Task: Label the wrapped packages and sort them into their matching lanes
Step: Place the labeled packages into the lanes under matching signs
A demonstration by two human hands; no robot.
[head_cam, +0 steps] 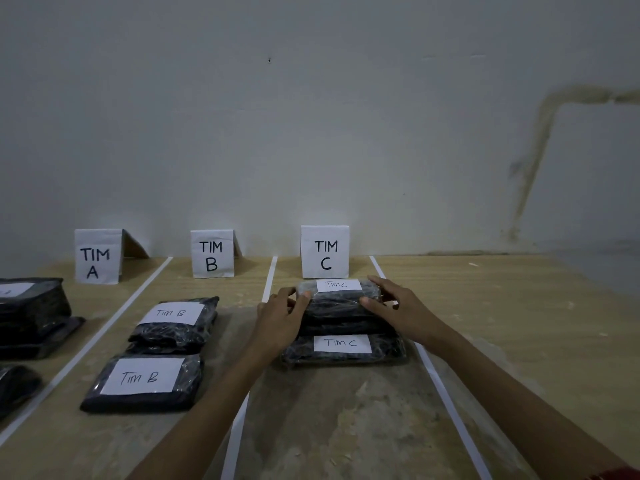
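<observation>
Here, the left hand (280, 320) and the right hand (398, 306) are clasping the two ends of the top package (341, 301), fingers curling round its black wrap. It is sitting just in front of the TIM C sign (325, 252), crowning a stack whose lowest package (343, 351) is also showing a "Tim C" label. Left of the TIM C sign, beyond a white tape strip (269, 278), the far Tim B package (173, 332) and the near Tim B package (142, 377) are lying apart. Farther left of that sign, more black packages (31, 306) are sitting in a pile.
</observation>
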